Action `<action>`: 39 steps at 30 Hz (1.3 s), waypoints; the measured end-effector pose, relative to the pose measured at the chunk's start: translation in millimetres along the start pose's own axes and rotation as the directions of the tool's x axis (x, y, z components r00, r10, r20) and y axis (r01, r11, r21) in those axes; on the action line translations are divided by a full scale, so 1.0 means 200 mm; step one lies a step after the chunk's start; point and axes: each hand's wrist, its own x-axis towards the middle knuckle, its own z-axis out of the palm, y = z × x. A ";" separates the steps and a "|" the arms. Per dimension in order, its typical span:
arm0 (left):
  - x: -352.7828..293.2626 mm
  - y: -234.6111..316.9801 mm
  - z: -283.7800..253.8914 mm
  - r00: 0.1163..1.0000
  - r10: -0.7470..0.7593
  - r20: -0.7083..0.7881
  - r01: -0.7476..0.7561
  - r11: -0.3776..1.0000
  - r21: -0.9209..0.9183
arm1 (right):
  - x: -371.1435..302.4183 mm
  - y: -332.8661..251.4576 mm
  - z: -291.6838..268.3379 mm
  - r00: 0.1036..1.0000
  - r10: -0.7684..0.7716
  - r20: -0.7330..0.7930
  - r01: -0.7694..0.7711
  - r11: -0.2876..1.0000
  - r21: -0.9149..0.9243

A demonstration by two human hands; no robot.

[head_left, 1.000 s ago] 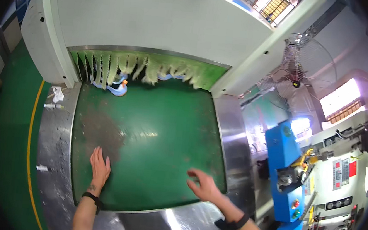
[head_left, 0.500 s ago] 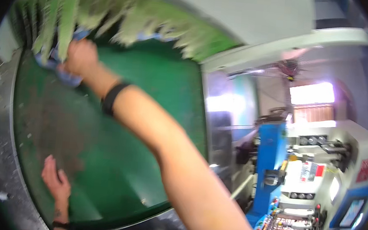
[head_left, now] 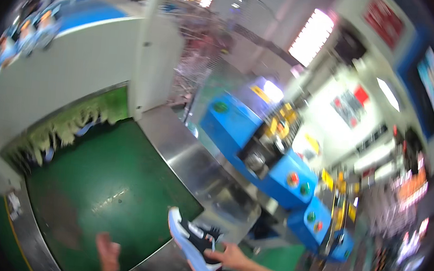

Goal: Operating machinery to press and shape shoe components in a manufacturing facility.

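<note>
My right hand (head_left: 227, 256) grips a sneaker (head_left: 192, 242) by its heel end, with the thumb and fingers on its upper. The sneaker is black and white with a light blue sole edge and some orange underneath. It is tilted above the near corner of the green belt (head_left: 120, 178). My left hand (head_left: 107, 252) is raised over the belt's near part, apart from the shoe. Its fingers look stretched and it holds nothing, though motion blurs it.
A frayed green strip curtain (head_left: 73, 125) hangs over the belt's far opening, with bluish items partly hidden behind it. Metal edging (head_left: 179, 158) borders the belt. To the right stands a blue and white machine (head_left: 233, 126) with coloured buttons. Several shoes (head_left: 35, 29) line the upper left.
My right hand has come back from the curtain strips and now has the sneaker close to me. The view has swung right, and my left hand remains low over the belt.
</note>
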 end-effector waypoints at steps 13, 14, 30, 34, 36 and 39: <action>-0.91 0.68 2.01 0.742 0.034 0.670 0.211 0.936 -0.282 | -0.63 0.47 -0.83 0.953 -0.299 0.038 0.249 0.853 0.458; -1.03 0.64 2.16 0.712 -0.104 0.694 0.324 0.926 -0.194 | -0.68 0.62 -0.96 0.942 -0.333 -0.026 0.304 0.823 0.480; -1.65 -0.16 5.21 0.412 -0.310 0.857 -0.578 0.638 0.509 | -1.60 1.96 -2.29 0.493 0.324 -0.807 0.801 0.192 0.567; -1.60 -0.52 5.42 0.459 -0.063 0.886 -0.706 0.580 0.407 | -1.64 1.99 -2.30 0.523 0.476 -0.707 0.702 0.229 0.674; -1.56 -0.46 5.43 0.399 -0.094 0.912 -0.720 0.584 0.375 | -1.66 1.97 -2.34 0.519 0.462 -0.719 0.700 0.253 0.668; -1.55 -0.20 5.50 0.381 -0.237 0.894 -0.637 0.634 0.439 | -1.65 1.93 -2.41 0.402 0.280 -0.872 0.802 0.352 0.483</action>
